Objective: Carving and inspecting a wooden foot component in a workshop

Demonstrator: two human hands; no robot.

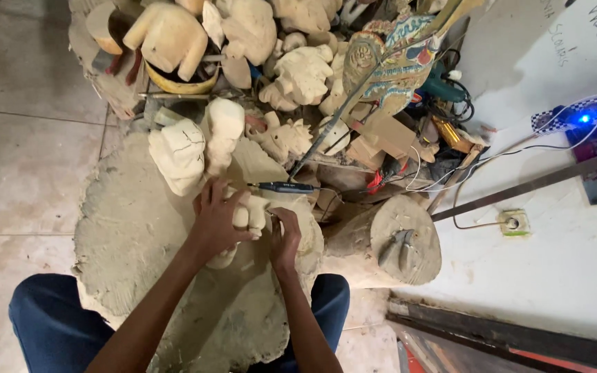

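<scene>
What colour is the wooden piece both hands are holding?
Pale cream, unpainted wood: the carving sits between the left hand and right hand, best seen in the head view.

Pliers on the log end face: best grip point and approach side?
Probably the handles. The pliers lie flat on the cut face of the log, apart from the left hand and right hand on the pale carving. Come from above, closing across both handles at the lower end; the head tapers and gives less hold.
</scene>
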